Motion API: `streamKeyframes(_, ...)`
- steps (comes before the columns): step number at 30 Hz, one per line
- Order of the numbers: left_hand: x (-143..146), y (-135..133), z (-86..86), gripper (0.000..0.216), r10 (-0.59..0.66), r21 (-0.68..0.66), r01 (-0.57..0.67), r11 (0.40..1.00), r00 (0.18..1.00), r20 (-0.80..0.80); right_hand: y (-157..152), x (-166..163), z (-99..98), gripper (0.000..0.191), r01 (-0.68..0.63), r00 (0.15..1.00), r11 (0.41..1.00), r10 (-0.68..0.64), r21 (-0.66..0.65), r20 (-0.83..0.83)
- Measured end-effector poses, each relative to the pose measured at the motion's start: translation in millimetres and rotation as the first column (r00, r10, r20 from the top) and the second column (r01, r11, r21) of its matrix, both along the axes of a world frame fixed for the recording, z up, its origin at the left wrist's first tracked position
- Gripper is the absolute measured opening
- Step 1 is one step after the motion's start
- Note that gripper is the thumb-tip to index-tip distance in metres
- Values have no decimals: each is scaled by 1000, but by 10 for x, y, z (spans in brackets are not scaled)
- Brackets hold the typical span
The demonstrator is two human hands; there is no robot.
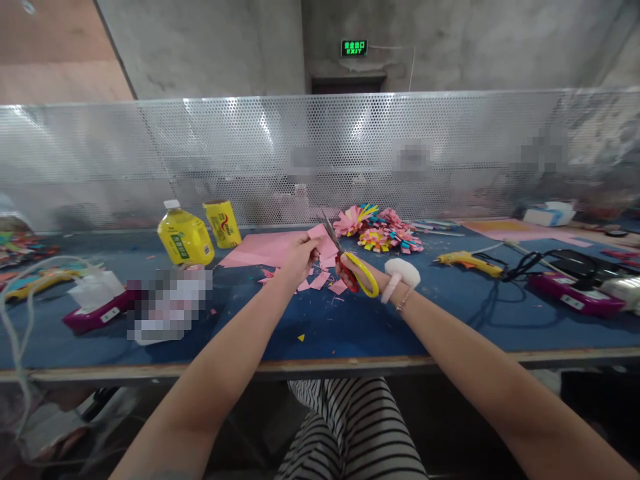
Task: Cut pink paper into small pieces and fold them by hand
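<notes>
My left hand (299,257) pinches a piece of pink paper (320,235) above the table. In my right hand (345,265) is a pair of scissors (364,273) with yellow and red handles; its blades point up and away, right beside the paper. Whether the blades touch the paper I cannot tell. Below both hands lie several small cut pink paper pieces (320,280). Larger pink sheets (255,248) lie behind my left hand. Just beyond the scissors sit paper flowers (377,239) in pink, yellow and blue.
A yellow bottle (185,237) and a yellow can (223,225) stand at back left. Purple power strips (100,313) lie on both sides, with cables. At right is a yellow glue gun (470,262). A perforated metal screen (250,147) closes off the blue table's (380,333) far edge.
</notes>
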State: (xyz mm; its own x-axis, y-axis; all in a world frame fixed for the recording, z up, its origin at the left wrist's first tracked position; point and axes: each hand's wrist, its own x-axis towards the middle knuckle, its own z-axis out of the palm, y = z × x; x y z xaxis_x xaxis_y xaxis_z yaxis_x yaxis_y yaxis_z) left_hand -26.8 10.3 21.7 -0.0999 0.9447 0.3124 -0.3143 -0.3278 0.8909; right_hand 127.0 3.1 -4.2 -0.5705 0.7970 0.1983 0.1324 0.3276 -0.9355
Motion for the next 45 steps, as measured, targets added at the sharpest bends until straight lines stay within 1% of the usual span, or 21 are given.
streamKeyframes(6,-4,-11,22,20,-13,-3,13,1000,999,30,-16,4,13,41,-8,1000,1000,8,26,16)
streamKeyframes(11,-4,-23,46,25,-34,-68,39,997,997,73,-10,10,3,42,-11,1000,999,10,35,24)
streamKeyframes(16,-1,-14,47,27,-30,-82,37,996,996,85,0,3,-7,44,1,1000,1000,-2,29,31)
streamKeyframes(22,-10,-30,64,25,-34,-76,40,996,996,78,-14,-3,8,47,63,992,993,-73,103,105)
streamKeyframes(27,-12,-26,69,26,-28,-81,35,996,996,83,23,-17,-33,50,109,978,976,-139,186,156)
streamKeyframes(32,-6,-40,79,27,-26,-93,35,995,995,92,7,-54,-36,51,133,967,969,-173,209,187)
streamKeyframes(35,-7,-58,92,28,-24,-101,34,994,995,99,-8,-66,-34,51,135,970,973,-169,187,176)
streamKeyframes(37,-11,-61,95,27,-30,-97,39,994,995,93,-1,-67,-44,50,116,981,984,-135,136,140)
streamKeyframes(41,-15,-28,71,25,-28,-102,35,994,997,72,31,-58,-72,49,18,999,1000,-17,-10,32)
streamKeyframes(43,-12,-8,53,24,-31,-115,38,993,997,68,24,-50,-62,50,-22,1000,999,22,-40,3)
streamKeyframes(45,-6,2,42,23,-35,-130,43,991,997,66,-12,-41,-26,50,-28,1000,998,28,-49,1)
